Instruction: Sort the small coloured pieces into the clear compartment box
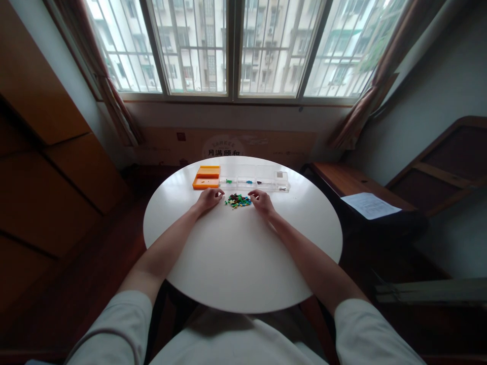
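Pile of small coloured pieces (238,201), green, blue, yellow and dark, lies just above the centre of the frame on a round white table (243,268), flanked by a seated person's two bare hands. The left hand (208,198) rests on the tabletop just left of the pile, fingers curled inward toward it. The right hand (262,201) mirrors it on the right, knuckles up, fingertips at the pile's edge. At this distance it cannot be told whether either hand pinches a piece or merely touches the heap.

Just behind the pile a clear divided box (266,183) runs across the table, with a few green, blue and dark bits in separate compartments and a grey item in the rightmost one. An orange tray (206,177) sits touching its left end. The picture suggests picking through the heap by colour, both hands poised at its margins. Lifting any single piece would call for a fine fingertip pinch, as the pieces look tiny and tangled.

A sheet of paper (371,205) lies on a dark side table at right, below a barred window (234,45).
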A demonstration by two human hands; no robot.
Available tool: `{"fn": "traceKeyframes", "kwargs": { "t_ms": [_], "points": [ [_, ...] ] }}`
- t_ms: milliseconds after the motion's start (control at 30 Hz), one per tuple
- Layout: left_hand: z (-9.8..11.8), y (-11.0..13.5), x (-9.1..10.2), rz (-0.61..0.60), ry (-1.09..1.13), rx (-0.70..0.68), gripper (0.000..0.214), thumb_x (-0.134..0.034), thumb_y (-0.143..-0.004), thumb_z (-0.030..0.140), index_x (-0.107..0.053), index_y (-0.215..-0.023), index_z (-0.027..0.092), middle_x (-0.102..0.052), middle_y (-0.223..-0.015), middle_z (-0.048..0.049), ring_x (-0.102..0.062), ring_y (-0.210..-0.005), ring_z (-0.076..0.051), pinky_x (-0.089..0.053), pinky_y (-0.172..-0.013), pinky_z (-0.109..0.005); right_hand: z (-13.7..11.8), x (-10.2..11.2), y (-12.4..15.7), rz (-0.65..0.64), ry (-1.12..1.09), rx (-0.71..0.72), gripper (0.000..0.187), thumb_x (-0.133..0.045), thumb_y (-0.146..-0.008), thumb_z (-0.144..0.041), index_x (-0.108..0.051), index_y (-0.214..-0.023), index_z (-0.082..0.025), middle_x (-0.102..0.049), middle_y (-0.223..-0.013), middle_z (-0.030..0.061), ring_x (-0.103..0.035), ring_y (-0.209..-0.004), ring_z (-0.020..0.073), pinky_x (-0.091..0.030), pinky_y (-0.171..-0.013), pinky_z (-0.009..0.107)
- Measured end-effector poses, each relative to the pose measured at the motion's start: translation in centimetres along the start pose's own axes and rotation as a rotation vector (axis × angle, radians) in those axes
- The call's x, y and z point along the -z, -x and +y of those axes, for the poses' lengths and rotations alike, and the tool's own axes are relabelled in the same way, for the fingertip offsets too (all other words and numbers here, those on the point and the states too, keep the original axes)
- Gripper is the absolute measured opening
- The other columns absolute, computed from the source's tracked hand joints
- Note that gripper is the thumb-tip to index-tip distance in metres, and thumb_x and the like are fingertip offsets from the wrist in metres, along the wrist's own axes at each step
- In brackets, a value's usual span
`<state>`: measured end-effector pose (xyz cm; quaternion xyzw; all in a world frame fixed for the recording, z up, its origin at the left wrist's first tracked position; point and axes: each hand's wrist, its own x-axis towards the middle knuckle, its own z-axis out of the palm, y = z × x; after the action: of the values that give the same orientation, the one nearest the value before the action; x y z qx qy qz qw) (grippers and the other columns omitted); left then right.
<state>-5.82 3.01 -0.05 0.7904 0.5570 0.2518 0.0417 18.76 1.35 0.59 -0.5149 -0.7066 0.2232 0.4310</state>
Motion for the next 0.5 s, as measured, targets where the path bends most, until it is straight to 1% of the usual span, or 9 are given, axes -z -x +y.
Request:
{"fn": "traceKeyframes", "kwargs": {
  "t_ms": [167,333,500],
  "points": [
    [0.11,0.07,0.11,-0.037,-0.021,-0.025,0.026,-0.048,-0.079,0.033,-0.068,-0.092,0.022,-0.064,-0.075,-0.0003,-0.056,-0.065,-0.013,-0.038,-0.059,-0.021,0.41,0.08,0.10,-0.053,0.127,0.005,0.019,-0.052,-0.072,-0.018,-0.067,-0.083,-0.016,-0.065,-0.073,0.0050,-0.056,-0.061,0.0134,-0.042,-0.060,0.024],
    [0.36,0.18,0.33,-0.045,-0.028,-0.024,0.027,-0.048,-0.079,0.033,-0.068,-0.092,0.022,-0.065,-0.075,-0.0007,-0.057,-0.065,-0.013,-0.038,-0.059,-0.022,0.38,0.13,0.15,-0.093,0.162,0.015,0.017,-0.053,-0.072,-0.019,-0.068,-0.081,-0.017,-0.065,-0.071,0.0035,-0.056,-0.062,0.0127,-0.042,-0.060,0.023],
    [0.47,0.22,0.33,-0.038,-0.041,-0.019,0.027,-0.048,-0.079,0.032,-0.068,-0.093,0.022,-0.065,-0.076,-0.0009,-0.057,-0.066,-0.013,-0.039,-0.060,-0.022,0.15,0.82,0.22,-0.170,0.166,0.015,0.015,-0.056,-0.070,-0.021,-0.067,-0.078,-0.015,-0.064,-0.068,0.0034,-0.056,-0.060,0.0122,-0.040,-0.057,0.021]
  ]
}}
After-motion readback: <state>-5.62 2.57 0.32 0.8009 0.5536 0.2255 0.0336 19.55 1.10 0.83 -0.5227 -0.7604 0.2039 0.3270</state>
